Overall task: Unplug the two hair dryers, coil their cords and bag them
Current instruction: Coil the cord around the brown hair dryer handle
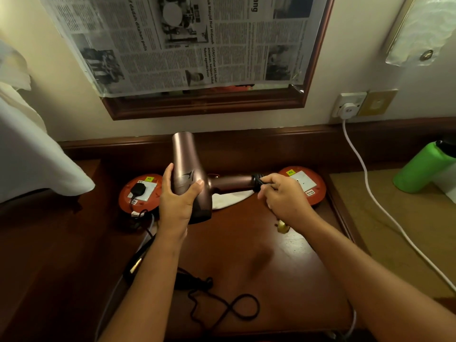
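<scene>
Near the front edge of the table [283, 280] I see a loose black cord [237, 308]. Above the table's middle, my left hand [176, 196] grips the body of the pink hair dryer [183, 169]. My right hand [283, 193] pinches the cord wound at its handle end. Behind, near the back edge, a black plug [138, 188] sits in the left orange socket base [139, 195].

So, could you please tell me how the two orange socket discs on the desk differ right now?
The left orange socket disc has a black plug seated in its white faceplate; the right orange socket disc shows a bare faceplate. The left disc is in nearly full view, while the right hand covers part of the right one. Both carry a small yellow sticker and lie flat.
</scene>
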Demonstrator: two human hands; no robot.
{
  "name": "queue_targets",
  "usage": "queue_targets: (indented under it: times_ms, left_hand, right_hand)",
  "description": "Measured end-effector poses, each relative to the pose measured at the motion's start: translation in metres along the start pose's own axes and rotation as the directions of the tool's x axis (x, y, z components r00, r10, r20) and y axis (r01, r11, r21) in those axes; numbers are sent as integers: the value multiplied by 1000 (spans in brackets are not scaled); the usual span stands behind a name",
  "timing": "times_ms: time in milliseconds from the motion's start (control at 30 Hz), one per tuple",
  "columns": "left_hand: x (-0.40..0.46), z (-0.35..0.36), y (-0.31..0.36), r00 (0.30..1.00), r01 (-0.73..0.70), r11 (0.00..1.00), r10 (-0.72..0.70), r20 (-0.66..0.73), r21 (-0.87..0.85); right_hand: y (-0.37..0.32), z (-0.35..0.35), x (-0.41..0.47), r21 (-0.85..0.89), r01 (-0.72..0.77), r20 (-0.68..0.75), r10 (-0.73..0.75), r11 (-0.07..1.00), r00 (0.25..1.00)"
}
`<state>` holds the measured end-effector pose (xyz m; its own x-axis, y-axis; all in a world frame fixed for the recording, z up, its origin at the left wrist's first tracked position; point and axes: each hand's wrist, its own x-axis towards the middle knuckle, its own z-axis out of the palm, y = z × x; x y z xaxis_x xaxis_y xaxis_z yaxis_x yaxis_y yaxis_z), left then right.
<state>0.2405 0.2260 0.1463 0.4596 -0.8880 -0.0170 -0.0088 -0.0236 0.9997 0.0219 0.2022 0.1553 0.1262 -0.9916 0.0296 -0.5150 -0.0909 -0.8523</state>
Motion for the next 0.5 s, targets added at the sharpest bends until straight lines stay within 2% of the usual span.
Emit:
queue_targets:
  times_ms: [133,300,400,500]
  left_hand:
    - [-3,3,4,1000,2,999,-2,-15,-51]
    - [-5,6,9,999,22,993,-26,-28,-115]
    - [-8,8,13,999,31,992,-34,-21,-126]
    - [-8,8,14,998,51,989,-55,-24,-142]
  right_hand:
    - [-5,5,-10,226,-63,-69,81,972,994]
    - [0,8,-23,337,-7,-109,46,942,993]
    - [5,10,-26,427,-48,-73,87,903,994]
    - [14,11,-26,522,-113,64,94,845,994]
